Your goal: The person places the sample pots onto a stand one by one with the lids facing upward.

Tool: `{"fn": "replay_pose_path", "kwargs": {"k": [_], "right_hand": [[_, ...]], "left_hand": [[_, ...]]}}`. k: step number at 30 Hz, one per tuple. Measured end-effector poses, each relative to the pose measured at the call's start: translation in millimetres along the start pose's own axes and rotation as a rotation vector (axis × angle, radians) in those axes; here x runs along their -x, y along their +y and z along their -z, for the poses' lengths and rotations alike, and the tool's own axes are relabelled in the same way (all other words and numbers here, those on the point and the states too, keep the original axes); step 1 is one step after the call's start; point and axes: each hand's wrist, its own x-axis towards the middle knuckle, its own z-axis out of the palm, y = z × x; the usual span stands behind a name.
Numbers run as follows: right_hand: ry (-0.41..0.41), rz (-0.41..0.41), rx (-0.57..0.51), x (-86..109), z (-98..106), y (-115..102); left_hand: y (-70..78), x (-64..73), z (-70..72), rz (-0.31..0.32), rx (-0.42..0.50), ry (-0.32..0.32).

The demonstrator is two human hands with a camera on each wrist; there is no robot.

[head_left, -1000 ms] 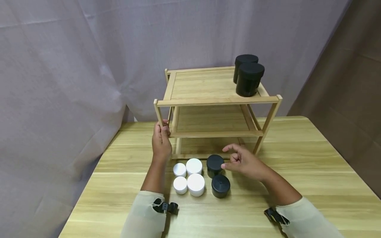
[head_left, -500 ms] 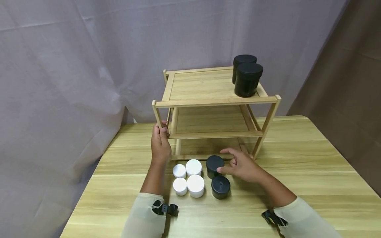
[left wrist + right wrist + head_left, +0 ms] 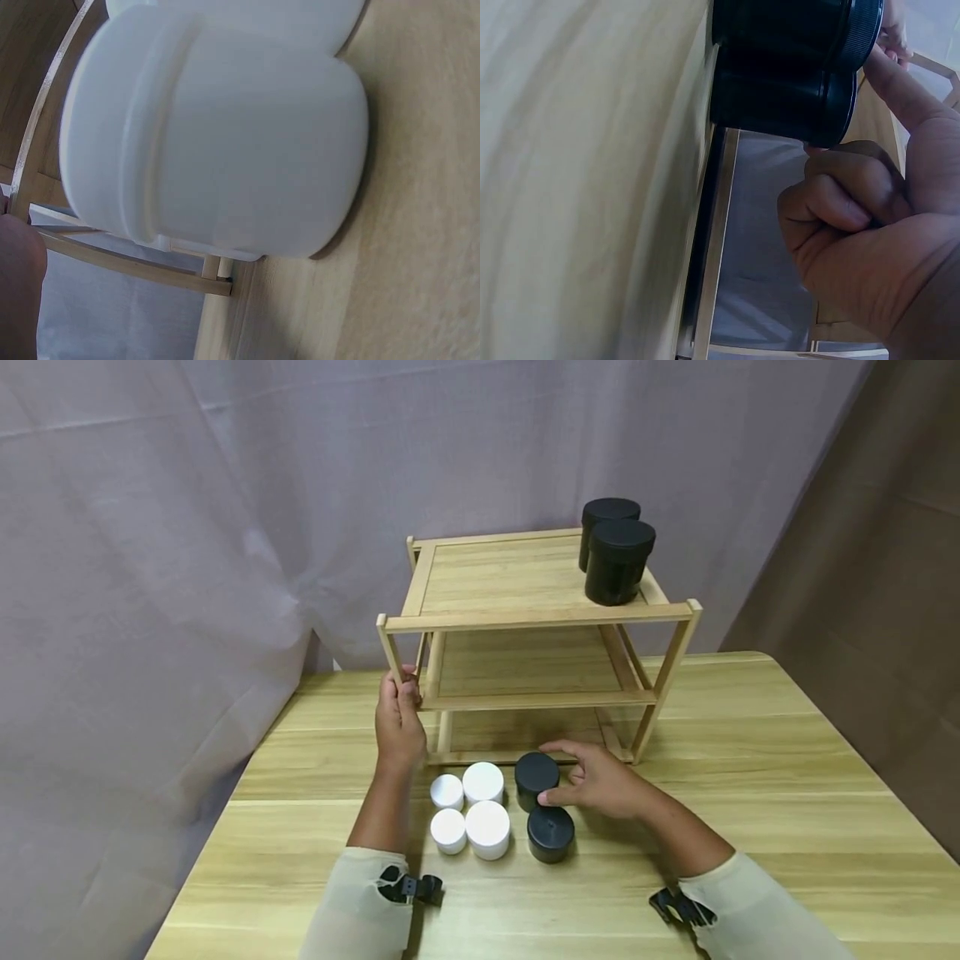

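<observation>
R hand (image 3: 600, 783) is bracketing the rear black jar (image 3: 534, 783) near its top, thumb on the person's side, index behind, other fingers lying folded. Looks like a light pinch; how hard it's pressing, can't tell. That jar is standing on the table (image 3: 750, 860) just in front of the rack (image 3: 495, 577), a bit R of the rack's centre, w/ the front black jar (image 3: 551, 839) sitting next to it on the side away from the rack. L hand (image 3: 400, 731) is clamping round the rack's L front post, prob. steadying it. Four white jars (image 3: 487, 835) are standing in front of the rack's L half; two tall black jars (image 3: 618, 568) are occupying the R end of its top board.

Step in hand is prob. securing the rear jar; nothing is showing it off the table. Next move is calling for a firmer squeeze btwn thumb & index, then a straight lift w/o knocking the front jar or the rack's bottom rail.
</observation>
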Motion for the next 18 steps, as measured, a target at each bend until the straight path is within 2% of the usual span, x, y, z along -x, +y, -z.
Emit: {"fn": "replay_pose_path", "kwargs": {"k": [6, 18], "right_hand": [[-0.014, 0.018, -0.005, -0.3, -0.8, -1.5], [0.012, 0.012, -0.005, -2.9, -3.9, 0.6]], "left_hand": [[-0.2, 0.2, 0.6, 0.015, -0.005, -0.010], [-1.7, 1.1, -1.1, -0.023, 0.028, 0.000]]}}
